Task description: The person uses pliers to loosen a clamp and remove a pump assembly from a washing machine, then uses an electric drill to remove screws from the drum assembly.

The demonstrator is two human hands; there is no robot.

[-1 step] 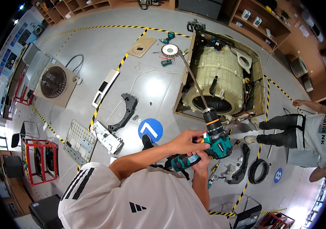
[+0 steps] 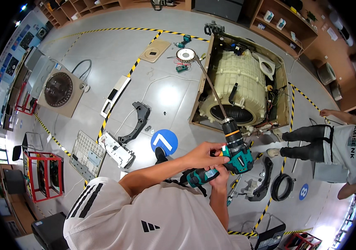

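A teal and black cordless drill (image 2: pixel 241 160) is held in front of my body, its chuck pointing away toward the washing machine. My right hand (image 2: pixel 221 177) is wrapped round its handle from below. My left hand (image 2: pixel 206 156) grips the drill from the left, fingers against the rear of its body. Beyond the chuck, a long metal rod (image 2: pixel 211 86) runs along the machine's left edge; I cannot tell whether it is fixed in the chuck. The opened washing machine (image 2: pixel 238 83) lies ahead, its cream tub exposed and the dark drum opening facing me.
A round motor part (image 2: pixel 186 55), a multimeter (image 2: pixel 181 68) and a second drill (image 2: pixel 183 41) lie beyond. Black curved counterweights (image 2: pixel 138 123), a white panel assembly (image 2: pixel 117 151) and a black rubber ring (image 2: pixel 282 187) are on the floor. Another person (image 2: pixel 332 143) stands at right.
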